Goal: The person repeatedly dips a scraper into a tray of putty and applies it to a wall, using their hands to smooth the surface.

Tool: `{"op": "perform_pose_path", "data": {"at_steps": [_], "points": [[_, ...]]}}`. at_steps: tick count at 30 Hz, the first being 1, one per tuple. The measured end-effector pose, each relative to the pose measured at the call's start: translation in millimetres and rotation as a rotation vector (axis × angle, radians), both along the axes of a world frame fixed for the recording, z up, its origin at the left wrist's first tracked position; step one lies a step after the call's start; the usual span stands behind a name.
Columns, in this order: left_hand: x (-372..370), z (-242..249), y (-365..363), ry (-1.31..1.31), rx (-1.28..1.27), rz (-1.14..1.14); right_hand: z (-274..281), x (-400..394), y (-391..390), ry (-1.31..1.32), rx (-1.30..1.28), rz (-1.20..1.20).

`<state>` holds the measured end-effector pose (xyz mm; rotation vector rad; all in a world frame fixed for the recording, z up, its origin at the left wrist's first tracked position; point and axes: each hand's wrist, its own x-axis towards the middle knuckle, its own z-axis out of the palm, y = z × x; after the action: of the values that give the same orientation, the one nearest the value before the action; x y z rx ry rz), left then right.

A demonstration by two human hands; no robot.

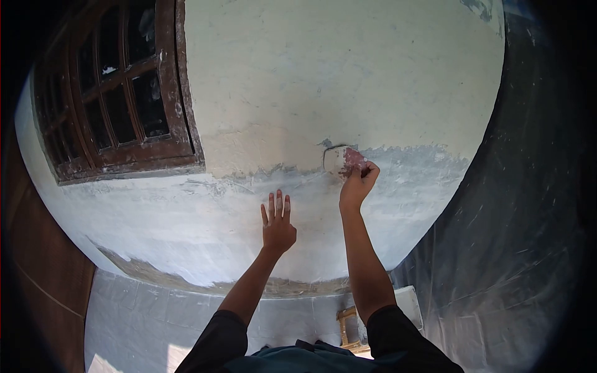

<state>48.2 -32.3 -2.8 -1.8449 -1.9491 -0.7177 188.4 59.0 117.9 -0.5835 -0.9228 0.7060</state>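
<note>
My right hand [357, 181] grips a small reddish-handled scraper [341, 159], its blade coated in white filler and pressed flat against the wall [323, 81]. The blade sits at the boundary between the cream upper wall and the grey-white filled band below. My left hand [277, 224] rests flat on the wall lower down, fingers spread, holding nothing. Both arms reach forward from dark short sleeves.
A dark brown wooden window [118, 87] with glass panes is set in the wall at the upper left. Grey plastic sheeting [516, 248] hangs at the right. Below are a tiled floor [143, 311], a wooden stool frame [348, 326] and a white container [410, 301].
</note>
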Motion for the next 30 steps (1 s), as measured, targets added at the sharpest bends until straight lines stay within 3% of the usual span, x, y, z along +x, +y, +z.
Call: {"op": "perform_pose_path", "data": {"at_steps": [5,11,14,18,21,25,30], "points": [[2.0,0.4,0.4,0.029,0.012,0.011,-8.4,-19.3,6.8,-0.231,0.108,0.027],[-0.8,0.6,-1.1,0.033,0.013,-0.003,-5.3,11.9,21.9,0.088,-0.037,-0.046],[4.4,-0.2,-0.1,0.024,0.022,-0.001,-3.5,-0.9,12.4,-0.149,0.027,-0.072],[6.5,2.7,-2.4,-0.020,0.029,-0.016,-6.2,8.4,23.5,0.008,-0.026,-0.130],[9.4,2.6,-3.2,-0.062,0.020,-0.013,-6.7,9.2,17.9,-0.017,-0.047,-0.027],[10.7,1.0,-4.7,-0.059,0.008,-0.014,-5.2,-0.6,19.0,-0.095,0.023,-0.084],[9.8,-0.2,-2.0,-0.030,-0.017,0.001,-6.0,4.0,19.8,0.054,-0.049,0.017]]}}
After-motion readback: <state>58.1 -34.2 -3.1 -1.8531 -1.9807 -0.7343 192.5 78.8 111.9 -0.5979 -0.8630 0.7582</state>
